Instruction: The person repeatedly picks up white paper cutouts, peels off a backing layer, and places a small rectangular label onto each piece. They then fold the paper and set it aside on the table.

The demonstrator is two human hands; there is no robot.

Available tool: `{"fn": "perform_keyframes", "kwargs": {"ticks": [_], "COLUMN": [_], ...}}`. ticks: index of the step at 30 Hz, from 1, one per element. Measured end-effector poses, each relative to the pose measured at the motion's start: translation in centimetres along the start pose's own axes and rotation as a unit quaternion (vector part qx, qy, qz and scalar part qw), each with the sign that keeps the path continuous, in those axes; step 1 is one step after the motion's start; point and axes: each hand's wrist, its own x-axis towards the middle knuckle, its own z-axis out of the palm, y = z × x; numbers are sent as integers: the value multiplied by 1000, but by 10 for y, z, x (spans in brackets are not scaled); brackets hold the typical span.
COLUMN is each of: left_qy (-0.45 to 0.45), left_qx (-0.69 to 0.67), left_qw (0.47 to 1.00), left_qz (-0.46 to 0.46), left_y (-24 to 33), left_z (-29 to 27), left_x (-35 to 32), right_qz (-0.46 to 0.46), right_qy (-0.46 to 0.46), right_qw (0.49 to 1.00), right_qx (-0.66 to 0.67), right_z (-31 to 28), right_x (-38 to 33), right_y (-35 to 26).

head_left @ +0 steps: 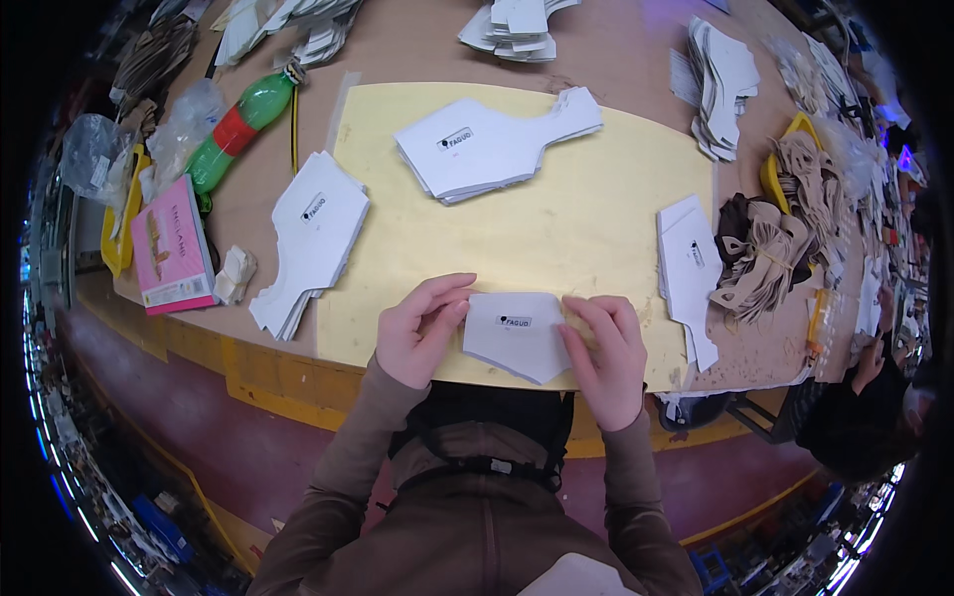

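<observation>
A small white cut piece (517, 343) with a dark printed label lies at the near edge of a pale yellow sheet (596, 228). At its left edge, my left hand (422, 330) is closed, thumb and fingertips on the border. My right hand (608, 353) pinches the upper right edge between thumb and fingers. Beyond my hands rests a stack of labelled white pieces (477, 149) with a narrow neck pointing right. Another such stack (323, 228) lies to the left, partly off the sheet, and a third (686, 263) to the right.
Left stand a green bottle (209, 159) with a red band, a pink box (171, 243) and a yellow tray (121, 223). More white stacks (512, 30) lie at the back. Bundled beige pieces (770, 253) are at right, near another person (860, 417).
</observation>
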Motion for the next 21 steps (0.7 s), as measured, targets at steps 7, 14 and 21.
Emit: {"fn": "perform_keyframes", "kwargs": {"ticks": [7,14,21], "left_qy": [-91,-141,-130], "left_qx": [-99,95,220], "left_qw": [991,968,923], "left_qz": [17,187,287], "left_y": [9,31,44], "left_z": [-3,-1,5], "left_x": [-11,-20,-30], "right_qz": [57,110,89], "right_qy": [-150,-124,-77], "right_qw": [928,912,930], "right_qx": [335,375,349], "right_z": [9,14,12], "right_x": [-7,-17,-32], "right_y": [-23,-31,-37]}}
